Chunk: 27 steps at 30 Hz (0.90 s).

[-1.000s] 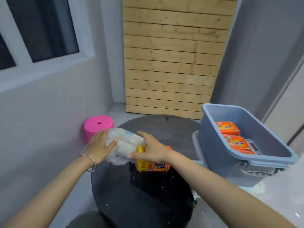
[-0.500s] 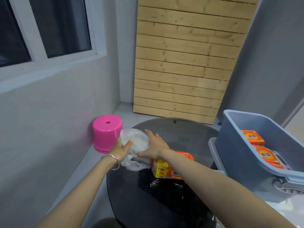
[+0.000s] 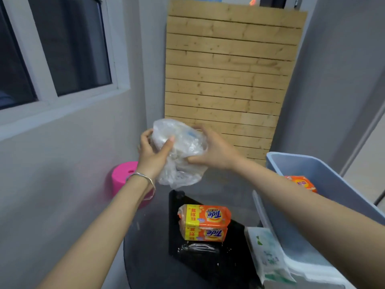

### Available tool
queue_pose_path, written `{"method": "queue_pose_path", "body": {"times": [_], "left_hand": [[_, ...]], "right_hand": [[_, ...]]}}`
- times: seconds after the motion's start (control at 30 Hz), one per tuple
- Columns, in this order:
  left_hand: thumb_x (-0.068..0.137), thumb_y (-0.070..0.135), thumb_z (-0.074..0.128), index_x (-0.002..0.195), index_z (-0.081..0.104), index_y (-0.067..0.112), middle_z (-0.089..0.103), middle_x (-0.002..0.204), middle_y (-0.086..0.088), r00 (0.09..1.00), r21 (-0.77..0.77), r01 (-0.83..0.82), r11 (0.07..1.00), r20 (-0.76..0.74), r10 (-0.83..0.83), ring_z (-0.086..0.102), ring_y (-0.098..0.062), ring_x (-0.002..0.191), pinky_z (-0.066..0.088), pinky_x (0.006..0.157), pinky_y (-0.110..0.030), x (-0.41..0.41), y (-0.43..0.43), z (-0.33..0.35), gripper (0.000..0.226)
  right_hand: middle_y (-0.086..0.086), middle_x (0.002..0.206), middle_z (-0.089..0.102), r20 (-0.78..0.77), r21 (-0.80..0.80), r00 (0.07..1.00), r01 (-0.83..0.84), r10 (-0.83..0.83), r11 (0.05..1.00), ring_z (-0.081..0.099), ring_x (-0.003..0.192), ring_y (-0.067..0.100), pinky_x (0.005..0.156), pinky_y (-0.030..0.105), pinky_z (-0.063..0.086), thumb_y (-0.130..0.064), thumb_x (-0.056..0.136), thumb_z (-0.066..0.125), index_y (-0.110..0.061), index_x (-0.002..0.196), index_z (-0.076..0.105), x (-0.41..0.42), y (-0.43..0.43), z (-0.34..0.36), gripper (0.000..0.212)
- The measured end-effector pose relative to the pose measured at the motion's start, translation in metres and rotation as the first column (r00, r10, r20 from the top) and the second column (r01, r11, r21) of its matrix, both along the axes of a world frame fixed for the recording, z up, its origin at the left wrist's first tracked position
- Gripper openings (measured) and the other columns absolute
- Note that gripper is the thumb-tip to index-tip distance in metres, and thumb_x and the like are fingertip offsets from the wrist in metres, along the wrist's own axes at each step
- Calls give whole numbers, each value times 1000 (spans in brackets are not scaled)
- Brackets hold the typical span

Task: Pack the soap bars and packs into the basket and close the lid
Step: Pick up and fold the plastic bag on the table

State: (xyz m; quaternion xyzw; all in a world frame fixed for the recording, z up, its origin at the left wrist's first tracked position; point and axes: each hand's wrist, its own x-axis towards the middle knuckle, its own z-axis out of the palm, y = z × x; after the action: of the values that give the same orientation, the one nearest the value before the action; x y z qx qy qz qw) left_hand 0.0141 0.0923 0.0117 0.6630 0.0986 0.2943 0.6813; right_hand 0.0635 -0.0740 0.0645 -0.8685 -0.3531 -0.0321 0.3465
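Left hand (image 3: 151,155) and right hand (image 3: 216,151) both grip clear plastic bag (image 3: 180,152), contents blurred, perhaps soap, raised above desk (image 3: 150,253). Tide soap pack (image 3: 205,223) on desk; blue basket (image 3: 325,197) right.

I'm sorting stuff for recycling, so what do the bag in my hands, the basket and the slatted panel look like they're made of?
Bag: thin clear plastic film, glossy, crinkled, see-through. Basket: moulded rigid plastic, pale blue, smooth matte walls. Slatted panel: bare light wood, likely pine, with visible grain and knots.
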Motion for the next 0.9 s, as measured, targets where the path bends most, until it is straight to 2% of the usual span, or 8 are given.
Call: {"method": "queue_pose_path", "body": {"times": [0.1, 0.23, 0.43, 0.5, 0.6, 0.73, 0.8, 0.9], "left_hand": [[64, 50, 76, 131, 38, 22, 55, 130, 0, 983, -100, 183, 978, 19, -182, 62, -14, 109, 53, 91, -36, 18, -48, 30, 82], [64, 46, 79, 105, 58, 25, 71, 105, 1, 919, -125, 390, 912, -5, -394, 72, -8, 84, 57, 62, -23, 41, -131, 34, 50], [64, 37, 82, 131, 40, 15, 59, 127, -8, 847, -136, 513, 848, -85, -525, 61, -22, 110, 52, 94, -43, 83, -252, 10, 83], [63, 39, 82, 137, 28, 21, 51, 135, -4, 849, -56, 512, 857, -120, -515, 56, -21, 116, 50, 98, -42, 96, -276, 3, 93], [57, 64, 73, 141, 12, 37, 41, 141, -5, 887, 283, 432, 856, -307, -345, 39, -27, 129, 39, 106, -46, 115, -288, -9, 107], [61, 81, 49, 144, 13, 31, 26, 148, -8, 887, 631, 408, 660, -447, -121, 15, -28, 136, 20, 110, -41, 139, -288, -26, 103], [64, 81, 45, 147, 10, 25, 9, 156, -8, 843, 671, 474, 569, -532, -75, 0, -28, 143, 5, 115, -43, 144, -283, -36, 106], [73, 71, 50, 148, -2, 32, 3, 159, -4, 813, 643, 521, 561, -575, -96, -2, -26, 146, 4, 118, -45, 151, -275, -42, 99]], "right_hand": [[-8, 108, 59, 59, -17, 997, 52, -50, 999, 61, 94, 16, 82, 37, 55, -36, 57, 78, -39, 124, 40, 6, -58, 39, 77], [-18, 93, 57, 64, -97, 990, 132, -126, 987, 62, 84, 5, 75, 18, 51, -22, 64, 82, -31, 130, 40, 18, -147, 52, 78], [-7, 116, 58, 98, -283, 964, 266, -248, 921, 56, 105, 17, 91, 33, 47, -29, 62, 82, -31, 129, 41, 45, -268, 35, 78], [-12, 115, 52, 105, -346, 958, 288, -268, 893, 52, 107, 15, 91, 31, 44, -29, 63, 82, -32, 131, 40, 57, -293, 28, 81], [-13, 116, 50, 73, -388, 959, 280, -274, 878, 50, 109, 15, 92, 31, 43, -30, 63, 81, -33, 131, 39, 76, -312, 14, 80], [-6, 129, 52, 17, -428, 966, 242, -260, 871, 50, 117, 18, 97, 34, 44, -30, 64, 81, -33, 134, 37, 108, -312, -10, 82], [-3, 137, 46, -6, -495, 969, 213, -249, 842, 46, 123, 19, 102, 34, 41, -29, 66, 80, -30, 138, 34, 119, -304, -24, 86], [-1, 141, 40, 49, -548, 977, 199, -207, 813, 38, 131, 19, 111, 35, 33, -33, 67, 80, -26, 142, 34, 128, -298, -31, 89]]}}
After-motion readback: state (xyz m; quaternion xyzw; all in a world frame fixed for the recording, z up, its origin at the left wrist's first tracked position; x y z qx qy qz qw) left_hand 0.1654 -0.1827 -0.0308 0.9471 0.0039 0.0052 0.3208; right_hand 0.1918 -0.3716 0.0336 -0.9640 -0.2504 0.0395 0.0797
